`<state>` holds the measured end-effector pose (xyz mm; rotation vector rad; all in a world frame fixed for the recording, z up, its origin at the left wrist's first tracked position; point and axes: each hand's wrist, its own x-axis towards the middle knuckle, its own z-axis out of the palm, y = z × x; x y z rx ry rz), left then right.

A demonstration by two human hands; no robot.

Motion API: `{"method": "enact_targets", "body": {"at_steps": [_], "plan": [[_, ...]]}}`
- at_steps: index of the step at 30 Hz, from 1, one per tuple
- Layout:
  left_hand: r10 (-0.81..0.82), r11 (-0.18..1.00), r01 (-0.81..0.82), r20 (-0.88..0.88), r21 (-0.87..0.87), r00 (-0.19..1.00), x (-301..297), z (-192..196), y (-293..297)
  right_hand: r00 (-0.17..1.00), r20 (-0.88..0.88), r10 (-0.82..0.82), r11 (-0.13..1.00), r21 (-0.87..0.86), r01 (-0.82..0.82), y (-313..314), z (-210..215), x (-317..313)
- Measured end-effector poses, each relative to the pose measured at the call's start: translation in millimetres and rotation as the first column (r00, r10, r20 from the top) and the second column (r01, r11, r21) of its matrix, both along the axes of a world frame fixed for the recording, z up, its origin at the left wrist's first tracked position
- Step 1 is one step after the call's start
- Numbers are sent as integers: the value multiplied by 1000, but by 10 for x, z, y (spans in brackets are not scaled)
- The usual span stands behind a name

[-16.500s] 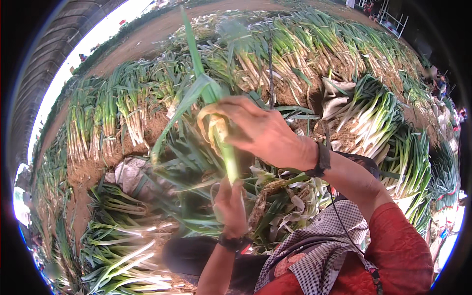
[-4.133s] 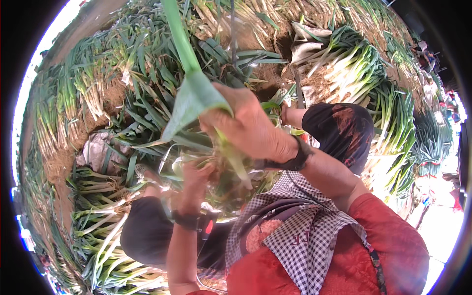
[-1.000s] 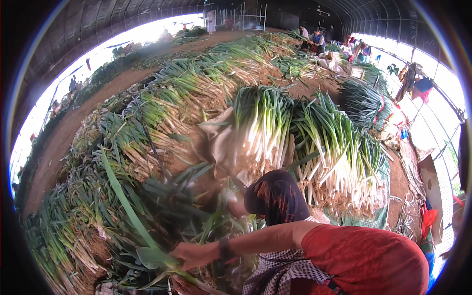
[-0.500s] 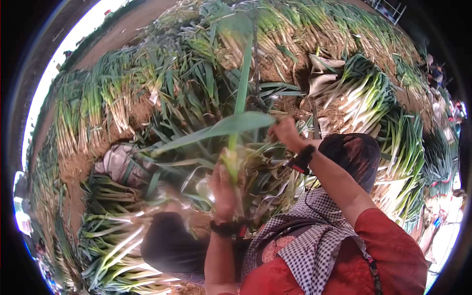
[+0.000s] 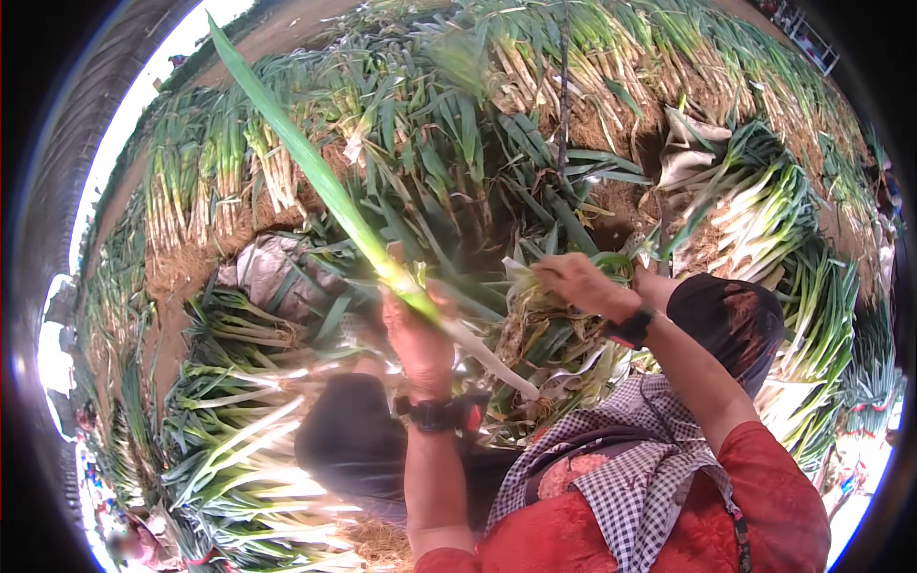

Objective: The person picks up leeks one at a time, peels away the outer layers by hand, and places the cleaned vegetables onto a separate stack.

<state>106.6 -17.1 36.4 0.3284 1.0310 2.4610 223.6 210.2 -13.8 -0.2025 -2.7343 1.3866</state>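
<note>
My left hand point(image 5: 417, 339) is closed round the stalk of a long green onion point(image 5: 320, 177). Its green leaf slants up to the far left, and the white root end points down to the right, toward my lap. Over the heap of trimmings, my right hand point(image 5: 587, 286) is closed with its fingertips on a pale, stripped leaf point(image 5: 517, 273). Part of that leaf is hidden by the fingers. Dry, brownish peelings point(image 5: 523, 320) lie just under this hand, between my knees.
Trimmed onions with white stalks point(image 5: 248, 435) lie piled at my left, and another pile point(image 5: 764, 215) lies at the right. Untrimmed bundles point(image 5: 535, 67) cover the soil ahead. A greyish sack point(image 5: 277, 272) sits left of the trimmings, and a thin dark rod point(image 5: 564, 95) stands ahead.
The onion in my left hand has tipped from upright to slanting far left. The broad leaf stretched across toward my right hand has come away from it. The view has shifted slightly.
</note>
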Motion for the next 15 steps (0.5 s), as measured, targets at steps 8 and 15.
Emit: {"method": "enact_targets", "body": {"at_steps": [8, 15], "plan": [[143, 870, -259, -289, -419, 947, 163, -234, 208, 852, -523, 14, 997, 70, 27, -732, 1161, -582], [184, 874, -305, -325, -377, 928, 363, -115, 345, 894, -442, 77, 977, 212, 21, -651, 1093, -513]]}}
